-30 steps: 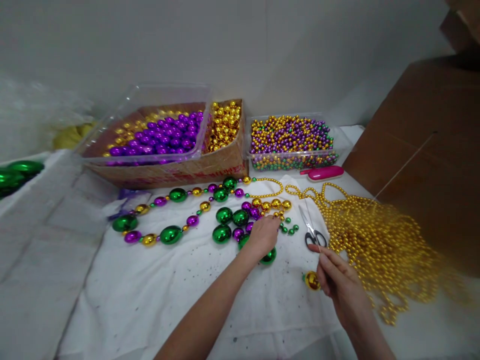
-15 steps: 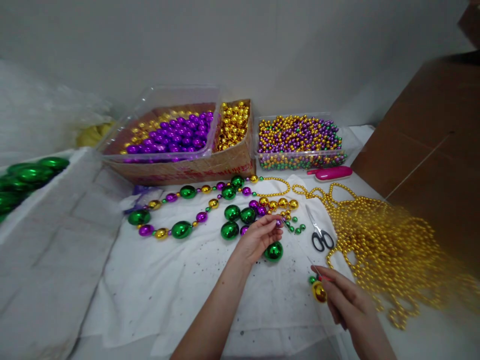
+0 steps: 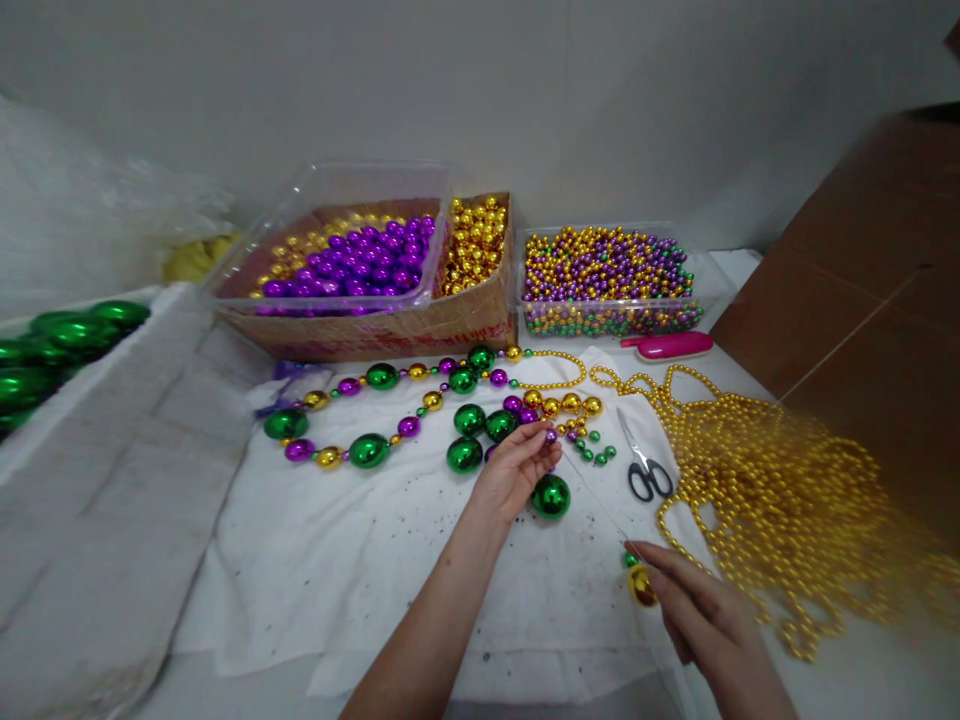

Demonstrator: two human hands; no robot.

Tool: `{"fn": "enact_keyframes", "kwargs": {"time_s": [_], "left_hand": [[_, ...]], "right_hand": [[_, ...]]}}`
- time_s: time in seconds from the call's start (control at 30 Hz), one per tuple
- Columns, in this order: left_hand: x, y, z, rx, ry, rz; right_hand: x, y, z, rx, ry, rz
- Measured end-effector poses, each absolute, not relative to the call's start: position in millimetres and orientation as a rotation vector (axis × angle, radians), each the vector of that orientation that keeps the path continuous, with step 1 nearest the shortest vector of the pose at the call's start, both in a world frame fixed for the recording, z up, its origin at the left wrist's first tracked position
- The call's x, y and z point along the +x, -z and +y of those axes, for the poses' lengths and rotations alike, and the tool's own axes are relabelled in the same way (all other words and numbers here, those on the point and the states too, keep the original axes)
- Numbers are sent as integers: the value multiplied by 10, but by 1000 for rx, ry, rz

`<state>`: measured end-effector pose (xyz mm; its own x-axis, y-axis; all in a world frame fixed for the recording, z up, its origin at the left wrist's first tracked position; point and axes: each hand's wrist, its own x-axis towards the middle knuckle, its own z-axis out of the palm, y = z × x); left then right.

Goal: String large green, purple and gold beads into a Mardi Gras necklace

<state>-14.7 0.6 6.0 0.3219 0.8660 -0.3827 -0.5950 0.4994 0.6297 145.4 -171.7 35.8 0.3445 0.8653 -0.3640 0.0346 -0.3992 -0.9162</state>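
Observation:
My left hand (image 3: 517,465) pinches a small purple bead (image 3: 551,436) between thumb and forefinger. From that bead a thin thread (image 3: 592,490) runs down to my right hand (image 3: 697,610), whose fingers are closed on it. Against those fingers hang a small green bead (image 3: 630,560) and a larger gold bead (image 3: 643,586). A big green bead (image 3: 551,496) lies just below my left hand. Loose purple, gold and green beads lie beyond it, some partly hidden by the fingers. Black-handled scissors (image 3: 640,465) rest between the two hands, farther off.
A finished-looking bead necklace (image 3: 369,451) lies left on the white cloth (image 3: 315,570). Behind stand a cardboard box (image 3: 375,338), a clear tray of purple beads (image 3: 352,265) and a tub of small beads (image 3: 607,270). Gold bead strands (image 3: 780,500) pile up right, near a pink object (image 3: 675,346).
The small purple bead and my left fingertips are slightly farther left, with more thread visible between the hands. The whole view has shifted a little; the right hand keeps its grip.

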Motion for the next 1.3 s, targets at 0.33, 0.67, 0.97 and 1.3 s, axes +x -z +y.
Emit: {"fn": "enact_keyframes", "kwargs": {"time_s": [0.33,0.67,0.97,1.3], "left_hand": [[-116,-99,-25,480,-1002,792],[-155,-339,-198,916,-884,843],[-190,-74,-676,1537,-883,1340],[-194,-124,-470,722,-914,972]], "right_hand": [[1492,-309,-1729,-1703,-1202,-837],[1435,-106,-1561,-1419,-1302,-660],[1469,-42,-1566,-1316,-1346,-577],[1556,-243,-1840,-1573,-1324,-582]]}}
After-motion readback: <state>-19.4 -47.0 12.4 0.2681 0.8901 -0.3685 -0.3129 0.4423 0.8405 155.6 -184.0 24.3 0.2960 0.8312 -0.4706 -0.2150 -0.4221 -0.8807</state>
